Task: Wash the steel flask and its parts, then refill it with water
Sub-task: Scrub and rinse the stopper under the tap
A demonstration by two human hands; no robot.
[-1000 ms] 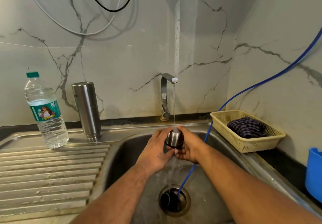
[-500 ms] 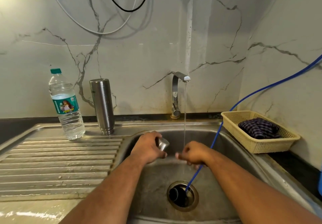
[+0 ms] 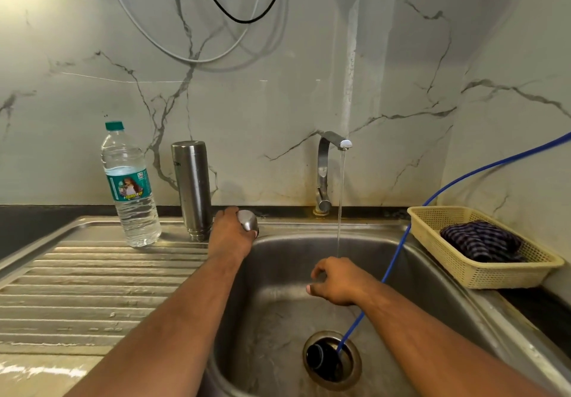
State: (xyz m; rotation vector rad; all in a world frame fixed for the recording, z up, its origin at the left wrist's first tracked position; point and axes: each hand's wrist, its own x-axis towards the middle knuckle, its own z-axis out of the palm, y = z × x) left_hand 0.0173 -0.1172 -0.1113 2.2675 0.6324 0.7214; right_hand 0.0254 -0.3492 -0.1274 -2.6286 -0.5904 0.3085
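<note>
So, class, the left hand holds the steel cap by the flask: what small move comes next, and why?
Probably lower the steel cap onto the sink rim and release it: the left hand grips it right beside the standing flask, away from the running water.

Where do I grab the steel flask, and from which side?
Grip the steel flask mid-body from the front: it stands upright, a plain cylinder. The water bottle flanks its left; the left hand, holding the cap, is by its right base.
</note>
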